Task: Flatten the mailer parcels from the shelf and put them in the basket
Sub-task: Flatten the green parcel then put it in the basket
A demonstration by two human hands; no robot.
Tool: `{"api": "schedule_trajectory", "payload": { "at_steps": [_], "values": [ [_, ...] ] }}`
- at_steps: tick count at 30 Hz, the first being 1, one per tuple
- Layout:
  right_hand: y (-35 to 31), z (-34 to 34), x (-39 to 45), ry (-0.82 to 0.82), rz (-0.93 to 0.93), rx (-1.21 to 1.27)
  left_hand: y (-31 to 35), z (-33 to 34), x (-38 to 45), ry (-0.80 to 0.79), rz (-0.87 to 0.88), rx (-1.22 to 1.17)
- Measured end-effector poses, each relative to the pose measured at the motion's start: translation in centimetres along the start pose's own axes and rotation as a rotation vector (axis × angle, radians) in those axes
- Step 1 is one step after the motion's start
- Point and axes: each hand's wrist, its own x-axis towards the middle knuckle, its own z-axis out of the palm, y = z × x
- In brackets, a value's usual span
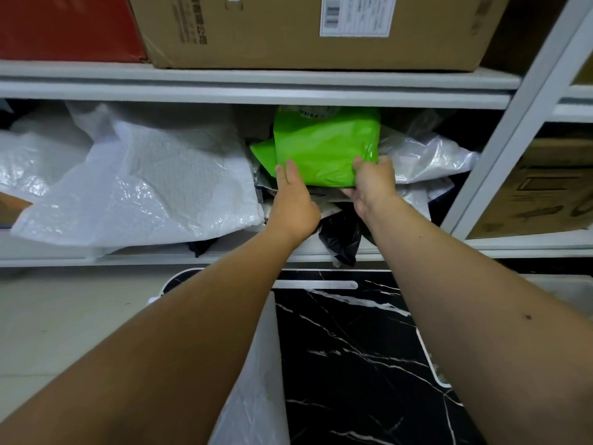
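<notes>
A bright green mailer parcel (324, 146) stands tilted in the middle shelf bay, with a label strip at its top. My left hand (293, 200) reaches its lower left corner, fingers straight against the green plastic. My right hand (373, 184) grips the lower right corner, thumb on top and fingers underneath. A large white bubble mailer (144, 187) lies to the left on the same shelf. Grey and clear plastic mailers (423, 159) lie crumpled to the right. A black mailer (340, 239) hangs over the shelf's front edge below my hands.
The white shelf board (256, 91) above carries a cardboard box (305, 30) and a red box (64, 27). A shelf post (513, 130) rises at the right, with another cardboard box (539, 191) beyond it. Below me sit a black marble-patterned surface (353, 348) and a white bag (256, 380).
</notes>
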Motion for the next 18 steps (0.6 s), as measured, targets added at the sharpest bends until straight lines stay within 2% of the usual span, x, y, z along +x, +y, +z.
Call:
{"api": "schedule_trajectory", "payload": {
  "at_steps": [11, 15, 18],
  "values": [
    [-1.5, -7.0, -9.4, 0.064, 0.055, 0.038, 3.0, -1.5, -8.4, 0.083, 0.009, -0.214],
    [0.0, -10.3, -13.6, 0.147, 0.072, -0.063, 3.5, -1.3, -14.0, 0.059, -0.06, -0.133],
    [1.7, -12.0, -16.2, 0.194, 0.119, -0.051, 3.5, -1.1, -17.2, 0.007, -0.14, -0.005]
  ]
}}
